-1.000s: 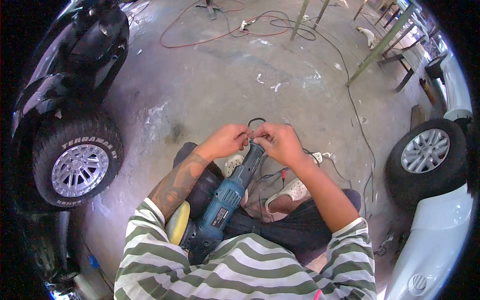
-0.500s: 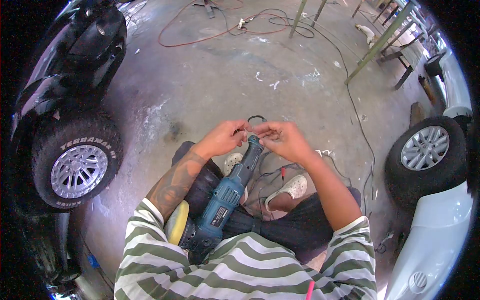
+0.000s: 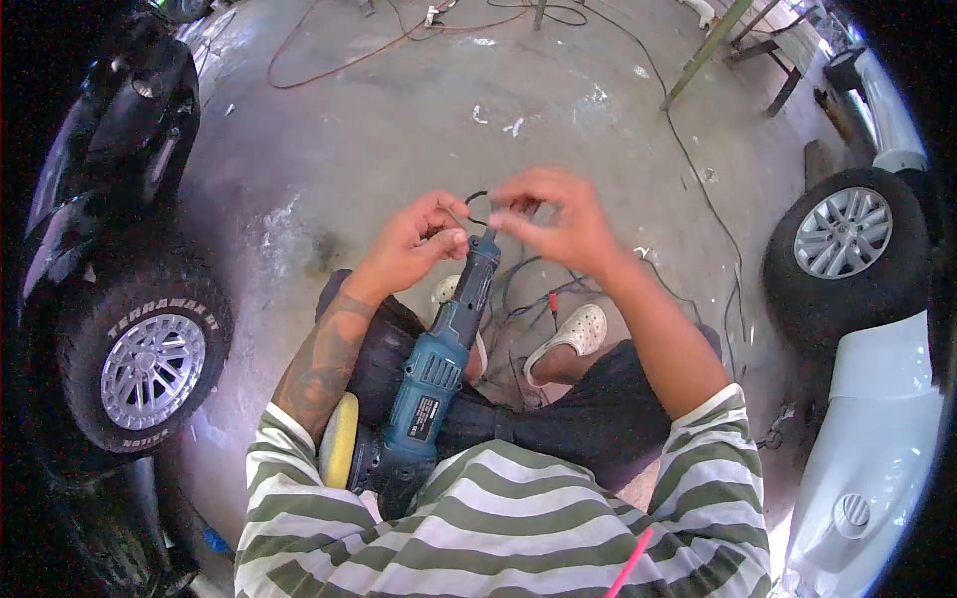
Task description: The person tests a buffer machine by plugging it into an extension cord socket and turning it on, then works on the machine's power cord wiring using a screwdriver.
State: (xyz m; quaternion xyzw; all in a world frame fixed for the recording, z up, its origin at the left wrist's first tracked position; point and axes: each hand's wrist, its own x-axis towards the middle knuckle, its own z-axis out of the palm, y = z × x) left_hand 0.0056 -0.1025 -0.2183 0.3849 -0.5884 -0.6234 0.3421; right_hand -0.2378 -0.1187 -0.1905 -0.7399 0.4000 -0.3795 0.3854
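Across my lap lies a blue and black polisher [image 3: 435, 374], its handle pointing away from me and its yellow foam pad [image 3: 340, 441] to the left. A short loop of black cord [image 3: 470, 203] stands at the handle's far end. My right hand [image 3: 563, 217] is pinched around the cord just above the handle tip, its fingertips blurred. My left hand [image 3: 424, 237] is beside the handle end, thumb and fingers apart, with nothing visible between them. Both hands are close together, and fingers partly hide the cord's ends.
A black vehicle's wheel [image 3: 150, 371] is at the left, and a pale vehicle's wheel [image 3: 843, 233] at the right. Cables [image 3: 733, 239] and a red hose [image 3: 299, 82] run over the concrete floor. A green metal leg [image 3: 706, 55] rises at the upper right.
My hands have moved apart slightly; the left fingers have opened away from the cord. More of the black cord loop shows above the handle. The view has tilted down.
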